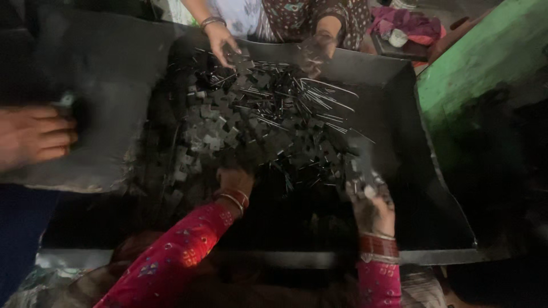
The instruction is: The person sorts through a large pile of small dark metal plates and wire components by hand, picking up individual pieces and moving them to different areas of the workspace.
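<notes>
Left hand (233,181) sunk into the heap of cross-shaped metal pieces (228,122) in the dark metal tray (445,199) — fingers buried, grip impossible to tell. Right hand (374,208) raised at the heap's right edge, closed on a clutch of small metal pieces (361,183). Thin metal rods (319,100) strewn across the far side — a co-worker's hands (220,37) reaching in there

Single head-worn view, steeply downward and close over a dark metal tray (434,188) of parts.
</notes>
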